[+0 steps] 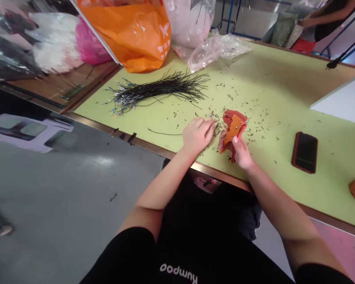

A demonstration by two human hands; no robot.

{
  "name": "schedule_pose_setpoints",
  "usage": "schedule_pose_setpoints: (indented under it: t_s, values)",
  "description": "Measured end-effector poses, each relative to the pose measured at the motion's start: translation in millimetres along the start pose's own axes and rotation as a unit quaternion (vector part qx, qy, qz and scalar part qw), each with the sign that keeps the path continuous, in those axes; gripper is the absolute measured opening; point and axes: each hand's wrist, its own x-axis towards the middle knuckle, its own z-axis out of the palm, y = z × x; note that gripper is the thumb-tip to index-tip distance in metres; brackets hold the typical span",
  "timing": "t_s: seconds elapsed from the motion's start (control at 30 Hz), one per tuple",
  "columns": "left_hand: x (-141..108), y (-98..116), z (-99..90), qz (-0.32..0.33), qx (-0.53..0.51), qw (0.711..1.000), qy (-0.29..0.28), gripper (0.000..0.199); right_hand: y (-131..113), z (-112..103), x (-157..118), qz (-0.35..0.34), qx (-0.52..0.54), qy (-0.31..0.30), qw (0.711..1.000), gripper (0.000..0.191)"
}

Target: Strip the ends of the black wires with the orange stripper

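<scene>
Pinched between the fingers of my left hand (197,135) is a thin black wire (165,133), its tail trailing left over the green table to a small blue tip. My right hand (239,152) is wrapped round an orange and red hand tool (235,127), just right of my left hand. The tool's head points away from me, close to the wire's held end. Behind my left hand lies a loose bundle of black wires (162,88), with blue and silvery tips at its left end. Short black clippings surround the tool.
The green table (284,86) carries a phone (305,153) at the right and a white panel (343,100) beyond it. An orange bag (136,35) and clear plastic bags (219,49) stand at the back. Another person's arm (331,17) shows at the far right.
</scene>
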Motion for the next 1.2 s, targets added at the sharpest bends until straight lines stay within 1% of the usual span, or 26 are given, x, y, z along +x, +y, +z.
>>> schedule_pose_setpoints:
  t_s: [0.1, 0.23, 0.33, 0.4, 0.47, 0.53, 0.57, 0.67, 0.73, 0.87, 1.0, 1.07, 1.13, 1.2]
  values:
    - [-1, 5, 0.3, 0.008, -0.019, 1.000, -0.022, 0.040, -1, 0, 0, 0.013, -0.025, -0.015, 0.999, 0.069]
    - [-3, 9, -0.8, 0.042, -0.028, 0.998, -0.036, 0.041, 2, -2, 6, 0.038, -0.027, -0.003, 0.999, 0.079]
    - [-5, 10, -1.8, 0.067, -0.037, 0.996, -0.043, 0.039, 3, -3, 10, 0.052, -0.024, 0.002, 0.998, 0.082]
    - [-5, 10, -2.1, 0.076, -0.039, 0.996, -0.033, 0.039, 2, -2, 11, 0.051, -0.025, -0.002, 0.998, 0.081]
    - [-5, 9, -2.5, 0.084, -0.038, 0.996, -0.011, 0.037, 1, -2, 12, 0.048, -0.023, -0.011, 0.999, 0.080]
    - [-5, 9, -3.3, 0.081, -0.040, 0.996, 0.001, 0.036, 1, -1, 12, 0.045, -0.019, -0.024, 0.999, 0.079]
    - [-5, 9, -3.9, 0.077, -0.047, 0.996, -0.003, 0.035, 2, -1, 12, 0.046, -0.021, -0.031, 0.998, 0.079]
    - [-4, 10, -6.0, 0.069, -0.077, 0.994, -0.034, 0.035, 7, -2, 12, 0.054, -0.044, -0.034, 0.997, 0.081]
    - [-4, 11, -7.3, 0.075, -0.078, 0.993, -0.043, 0.034, 12, -4, 12, 0.055, -0.051, -0.028, 0.997, 0.082]
    - [-4, 13, -9.0, 0.089, -0.059, 0.994, -0.029, 0.032, 22, -6, 13, 0.044, -0.046, -0.007, 0.998, 0.080]
    - [-3, 13, -9.8, 0.081, -0.081, 0.992, -0.044, 0.027, 23, -6, 14, 0.064, -0.074, 0.012, 0.995, 0.089]
    - [-3, 12, -10.1, 0.073, -0.089, 0.992, -0.046, 0.026, 22, -6, 13, 0.064, -0.053, -0.004, 0.997, 0.089]
    - [-2, 12, -10.5, 0.068, -0.091, 0.993, -0.036, 0.026, 20, -6, 13, 0.065, -0.023, -0.033, 0.997, 0.087]
    - [-2, 12, -11.2, 0.064, -0.092, 0.993, -0.025, 0.026, 18, -6, 12, 0.078, -0.022, -0.052, 0.995, 0.092]
